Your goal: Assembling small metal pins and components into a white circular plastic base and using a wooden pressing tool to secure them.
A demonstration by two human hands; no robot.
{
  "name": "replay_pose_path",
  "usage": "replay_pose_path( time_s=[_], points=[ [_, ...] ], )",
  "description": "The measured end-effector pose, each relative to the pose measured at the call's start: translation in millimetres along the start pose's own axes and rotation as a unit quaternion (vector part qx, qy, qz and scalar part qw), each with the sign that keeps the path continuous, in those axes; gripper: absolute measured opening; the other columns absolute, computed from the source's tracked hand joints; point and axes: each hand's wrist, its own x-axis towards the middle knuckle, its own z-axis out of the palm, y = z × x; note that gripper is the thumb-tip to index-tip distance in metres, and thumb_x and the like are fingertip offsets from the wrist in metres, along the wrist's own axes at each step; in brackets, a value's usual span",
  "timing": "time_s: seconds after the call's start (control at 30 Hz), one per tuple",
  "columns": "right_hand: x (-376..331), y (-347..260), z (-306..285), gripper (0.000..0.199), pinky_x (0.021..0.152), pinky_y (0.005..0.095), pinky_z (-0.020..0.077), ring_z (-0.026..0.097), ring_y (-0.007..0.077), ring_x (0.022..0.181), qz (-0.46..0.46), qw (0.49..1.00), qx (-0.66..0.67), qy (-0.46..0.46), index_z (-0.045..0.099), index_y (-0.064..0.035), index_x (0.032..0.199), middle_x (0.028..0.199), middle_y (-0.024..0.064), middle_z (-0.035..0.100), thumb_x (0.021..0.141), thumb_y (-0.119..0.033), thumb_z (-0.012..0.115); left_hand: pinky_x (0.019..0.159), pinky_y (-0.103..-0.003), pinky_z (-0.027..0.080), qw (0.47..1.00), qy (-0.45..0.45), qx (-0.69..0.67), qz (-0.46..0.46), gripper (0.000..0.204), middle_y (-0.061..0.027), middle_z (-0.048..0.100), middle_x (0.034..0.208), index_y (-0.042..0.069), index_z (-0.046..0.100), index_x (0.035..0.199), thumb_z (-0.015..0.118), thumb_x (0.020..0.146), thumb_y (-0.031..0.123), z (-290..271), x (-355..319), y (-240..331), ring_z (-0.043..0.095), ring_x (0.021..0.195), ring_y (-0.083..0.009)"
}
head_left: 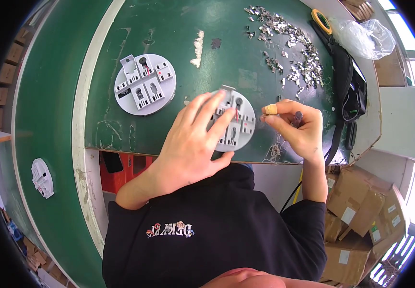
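Note:
My left hand (pixel 193 139) lies flat on a round grey plastic disc (pixel 242 126) with several small fittings, near the front edge of the green table (pixel 178 29). My right hand (pixel 296 127) hovers just right of that disc, fingers pinched together, a tan finger cot on one fingertip; whether a small metal clip is between them cannot be told. A second, similar grey disc (pixel 145 85) lies untouched to the left on the table.
A pile of small shiny metal clips (pixel 291 45) spreads across the table's far right. A black bag (pixel 349 86), a yellow tape roll (pixel 321 19) and a clear plastic bag (pixel 366 36) lie beyond it. Another grey disc (pixel 42 177) sits on the left belt. Cardboard boxes (pixel 361 216) stand at lower right.

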Motion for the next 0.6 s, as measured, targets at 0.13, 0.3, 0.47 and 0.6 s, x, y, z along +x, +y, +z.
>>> replay_pose_path(
  time_s=[0.13,0.3,0.47,0.6],
  points=[
    [3,2,-1,0.013,0.053,0.0151,0.0311,0.042,0.0027,0.058,-0.035,0.999,-0.023,0.008,0.07,0.0023,0.092,0.088,0.0052,0.071,0.08,0.007,0.074,0.112,-0.049,0.036,0.999,-0.026,0.022,0.015,0.072,-0.0206,0.034,0.156,0.002,0.052,0.136,0.073,0.067,0.008,-13,2,-6,0.033,0.14,-0.0414],
    [-2,-3,1,0.012,0.052,0.0157,0.0299,0.042,0.0034,0.057,-0.013,0.998,-0.058,0.023,0.069,0.0013,0.092,0.087,0.0046,0.072,0.082,0.005,0.073,0.107,-0.045,0.04,0.998,-0.037,0.016,0.038,0.067,-0.0229,0.039,0.15,0.0,0.054,0.133,0.073,0.07,0.013,-15,1,-8,0.039,0.133,-0.0423],
    [-14,-17,14,0.011,0.051,0.0165,0.0291,0.041,0.0034,0.056,0.042,0.996,-0.074,0.025,0.066,-0.0012,0.095,0.089,0.0037,0.075,0.085,0.002,0.069,0.098,-0.041,0.045,0.995,0.042,0.093,-0.012,0.065,-0.0236,0.046,0.141,-0.003,0.054,0.13,0.076,0.073,0.021,7,-4,12,0.047,0.117,-0.038],
    [-16,-17,25,0.01,0.05,0.0168,0.0287,0.04,0.0029,0.055,0.04,0.995,-0.086,0.026,0.062,-0.0033,0.096,0.091,0.0034,0.076,0.088,0.001,0.066,0.09,-0.039,0.048,0.981,0.079,0.164,-0.064,0.062,-0.0207,0.051,0.131,-0.004,0.055,0.126,0.077,0.075,0.022,17,-21,35,0.05,0.104,-0.031]
  ],
)
